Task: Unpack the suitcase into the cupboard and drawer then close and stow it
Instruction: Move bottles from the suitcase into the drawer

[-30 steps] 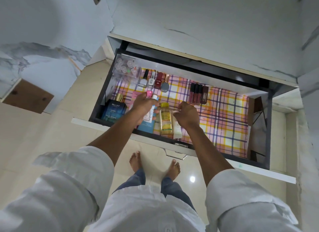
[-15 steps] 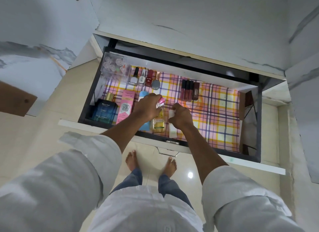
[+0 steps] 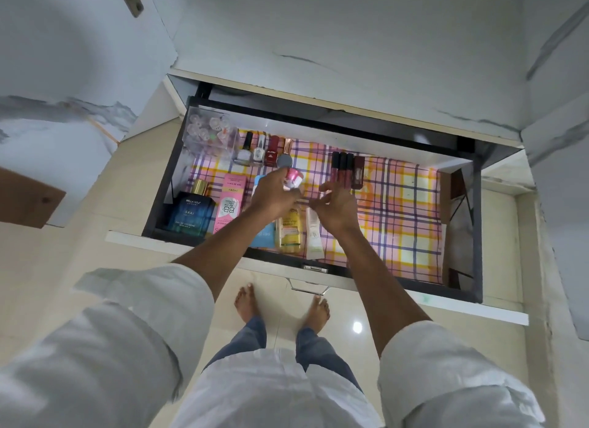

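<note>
We look down into an open drawer (image 3: 478, 236) with dark sides and a white front. Its floor is lined with smooth paper in pink, yellow and purple checks (image 3: 398, 211).

Our left hand (image 3: 274, 195) is over the middle of the drawer. Its fingers are curled round a small jar (image 3: 293, 179) with a shiny pink top and a white body. Our right hand (image 3: 338, 204) is just beside it, fingers loosely bent and holding nothing we can see.

Under our hands lie three things side by side. There is a blue tube (image 3: 263, 236), a clear yellow bottle (image 3: 289, 233) full of yellow liquid, and a flat cream tube (image 3: 314, 239).

To the left of our left hand lies a pink box (image 3: 230, 201) with "BB" on it. Further left stands a square blue glass bottle (image 3: 191, 214) with a gold cap.

Beyond our left hand, at the back of the drawer, four little nail polish bottles (image 3: 263, 150) stand in a row. A round grey lid (image 3: 284, 161) lies just in front of them. In the far left corner is a clear plastic box (image 3: 208, 134) with small round see-through things inside. We cannot tell what they are.

Beyond our right hand lie dark red lip tubes (image 3: 342, 169) close together, with a wider dark red one (image 3: 358, 172) next to them.

We wear white sleeves (image 3: 143, 332). Our bare feet (image 3: 245, 303) stand on the shiny pale floor under the drawer. The suitcase is not in view.
</note>
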